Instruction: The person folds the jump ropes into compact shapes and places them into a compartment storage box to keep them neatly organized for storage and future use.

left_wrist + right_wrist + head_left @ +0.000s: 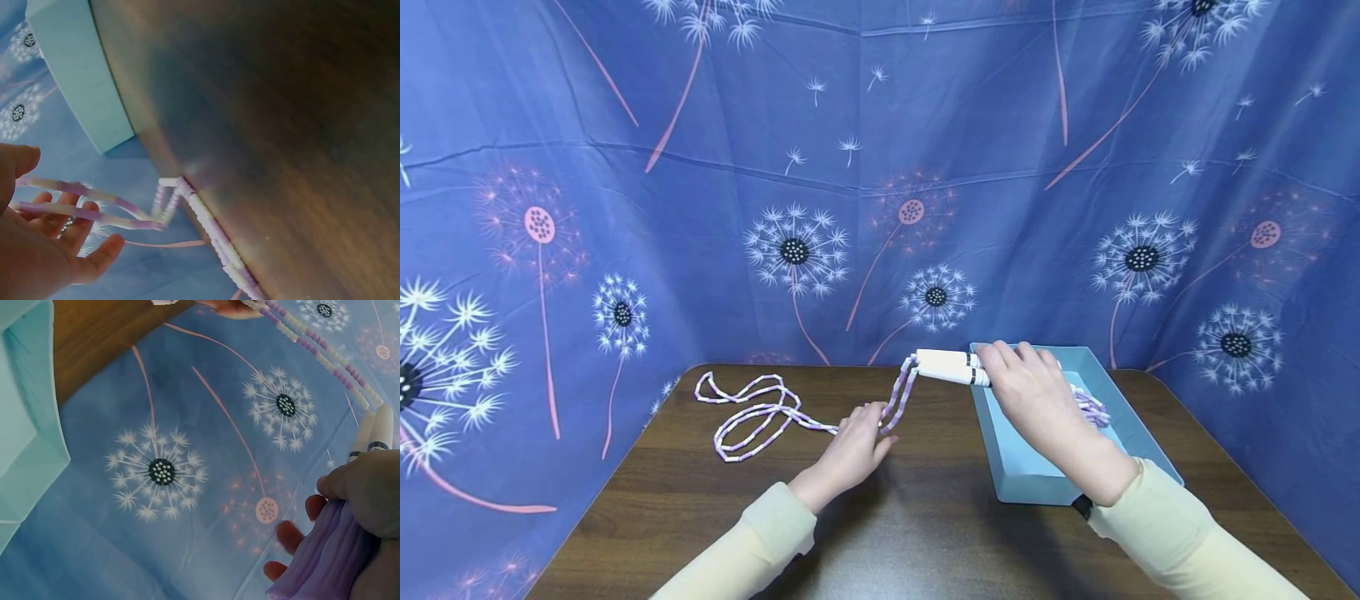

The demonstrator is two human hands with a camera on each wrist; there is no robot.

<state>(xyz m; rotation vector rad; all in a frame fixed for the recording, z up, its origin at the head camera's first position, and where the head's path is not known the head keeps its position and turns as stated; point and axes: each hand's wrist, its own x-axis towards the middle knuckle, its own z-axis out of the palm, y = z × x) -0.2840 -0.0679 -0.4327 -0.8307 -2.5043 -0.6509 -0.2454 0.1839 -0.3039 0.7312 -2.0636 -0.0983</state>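
My right hand (1033, 396) grips the two handles (951, 367) of a beaded jump rope side by side, over the light blue box. White ends point left from it, and fluted purple grips (325, 550) stick out on the other side. From the handles a doubled white-and-purple beaded cord (901, 396) hangs down to my left hand (853, 446). That hand is low over the table, and its fingers look spread in the left wrist view, with the two cord strands (112, 219) passing between thumb and fingers. Further left the beaded cord lies in loose loops (752, 417).
The light blue box (1037, 487) stands at the right of the brown wooden table (917, 542). A blue curtain with dandelion prints (857, 208) hangs behind the table and along its sides.
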